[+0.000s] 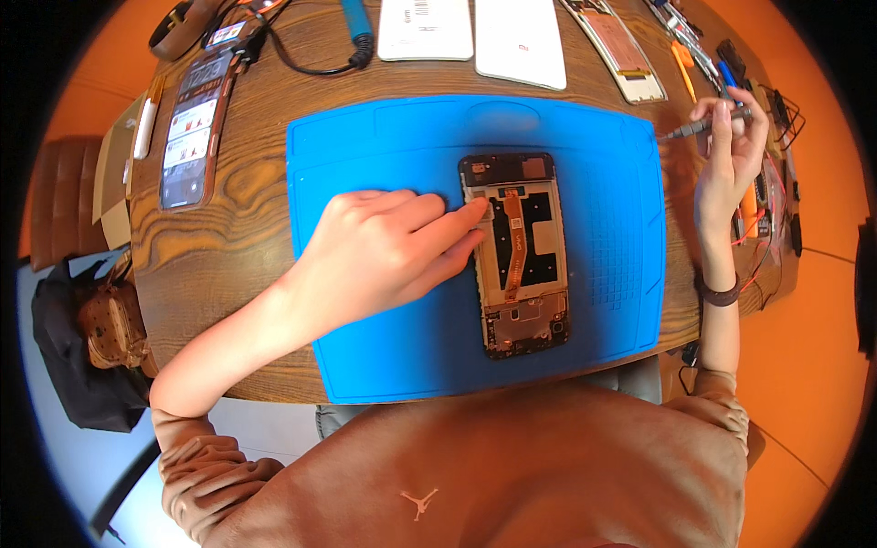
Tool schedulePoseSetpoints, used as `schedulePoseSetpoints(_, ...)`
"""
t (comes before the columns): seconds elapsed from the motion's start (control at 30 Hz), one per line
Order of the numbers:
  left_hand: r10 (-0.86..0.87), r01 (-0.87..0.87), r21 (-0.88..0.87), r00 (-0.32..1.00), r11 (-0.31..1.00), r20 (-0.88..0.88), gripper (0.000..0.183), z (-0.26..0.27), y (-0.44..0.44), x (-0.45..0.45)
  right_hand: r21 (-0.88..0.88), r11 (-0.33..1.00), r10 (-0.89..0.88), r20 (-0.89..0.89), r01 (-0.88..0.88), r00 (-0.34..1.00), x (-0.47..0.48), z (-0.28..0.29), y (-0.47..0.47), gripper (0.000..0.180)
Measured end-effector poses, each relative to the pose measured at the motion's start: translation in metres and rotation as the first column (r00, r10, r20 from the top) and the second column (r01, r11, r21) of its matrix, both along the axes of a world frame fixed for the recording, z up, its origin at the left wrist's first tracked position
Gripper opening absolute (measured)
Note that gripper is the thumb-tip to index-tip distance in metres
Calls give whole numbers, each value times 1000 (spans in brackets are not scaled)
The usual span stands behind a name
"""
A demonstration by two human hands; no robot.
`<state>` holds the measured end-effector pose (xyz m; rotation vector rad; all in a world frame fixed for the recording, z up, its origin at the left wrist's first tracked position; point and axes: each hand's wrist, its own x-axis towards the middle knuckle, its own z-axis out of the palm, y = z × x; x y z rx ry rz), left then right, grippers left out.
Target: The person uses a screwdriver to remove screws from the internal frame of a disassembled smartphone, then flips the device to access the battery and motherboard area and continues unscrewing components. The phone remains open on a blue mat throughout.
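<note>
An opened smartphone (pixel 540 236) lies on a blue silicone work mat (pixel 411 342), its frame, black battery bay and orange flex cable exposed. My left hand (pixel 394 250) reaches over the mat from the left, index fingertip and thumb at the phone's upper left edge; whether they pinch anything there cannot be told. My right hand (pixel 730 147) is raised beyond the mat's upper right corner. Between its fingers is a slim grey precision screwdriver (pixel 706 126), tip pointing left, clear of the phone.
A lit smartphone (pixel 195 130) and a white pen-like stick (pixel 144 129) lie at the left. Along the back are a blue-handled cabled tool (pixel 357 27), two white boxes (pixel 425 31) (pixel 521 44) and another opened phone (pixel 623 51). Small tools and an orange pry tool (pixel 684 61) lie at right.
</note>
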<state>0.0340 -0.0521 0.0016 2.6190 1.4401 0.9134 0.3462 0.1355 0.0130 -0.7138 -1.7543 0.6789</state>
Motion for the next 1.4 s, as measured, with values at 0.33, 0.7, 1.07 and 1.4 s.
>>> schedulePoseSetpoints(0.33,-5,4,-69,1000,998,-11,31,7,0,2,3,1000,30,109,-31,994,3,-8,0,24)
schedulePoseSetpoints(0.7,-16,17,-107,1000,994,6,34,7,-1,1,-71,997,24,66,-19,998,4,-8,-3,22)
schedulePoseSetpoints(1.07,95,20,-370,953,929,288,23,11,5,-3,-289,895,276,-244,-341,930,-13,2,-16,18)
schedulePoseSetpoints(1.4,421,-28,-586,724,809,547,26,10,19,-18,-456,538,622,-353,-709,699,-101,-20,-12,16)
